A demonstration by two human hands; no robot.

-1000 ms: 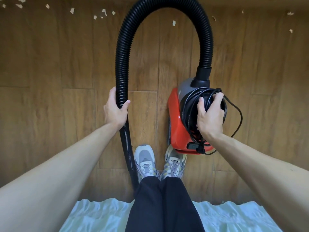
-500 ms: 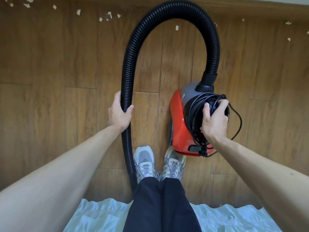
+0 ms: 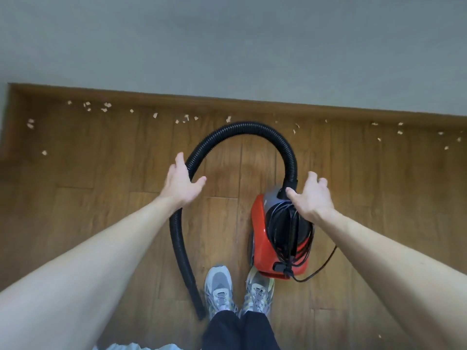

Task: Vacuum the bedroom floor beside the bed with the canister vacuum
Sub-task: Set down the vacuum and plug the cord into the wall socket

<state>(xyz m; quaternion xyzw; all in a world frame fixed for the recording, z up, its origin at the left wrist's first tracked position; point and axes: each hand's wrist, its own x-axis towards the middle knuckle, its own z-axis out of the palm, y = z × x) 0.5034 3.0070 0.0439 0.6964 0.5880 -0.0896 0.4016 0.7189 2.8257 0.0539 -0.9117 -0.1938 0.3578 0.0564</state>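
Note:
A red canister vacuum (image 3: pixel 260 238) stands on the wooden floor in front of my right shoe, with its black power cord (image 3: pixel 283 231) wound round its top. Its black ribbed hose (image 3: pixel 242 126) rises from the front, arcs left and drops to the floor beside my left shoe. My left hand (image 3: pixel 180 184) is spread over the hose's left side, fingers straight, not closed round it. Just above the canister's front, by the hose cuff, my right hand (image 3: pixel 314 197) hovers with relaxed fingers, holding nothing.
Small pale paper scraps (image 3: pixel 106 107) lie scattered along the wooden skirting (image 3: pixel 177 96) under the grey wall (image 3: pixel 227 46). My shoes (image 3: pixel 218 286) stand together near the bottom. A corner of light bed sheet (image 3: pixel 126 346) shows at the bottom edge.
Both hands have let go: the left released the hose, the right came off the cord-wrapped canister. The vacuum now rests on the floor, and the view has tilted up to show the wall.

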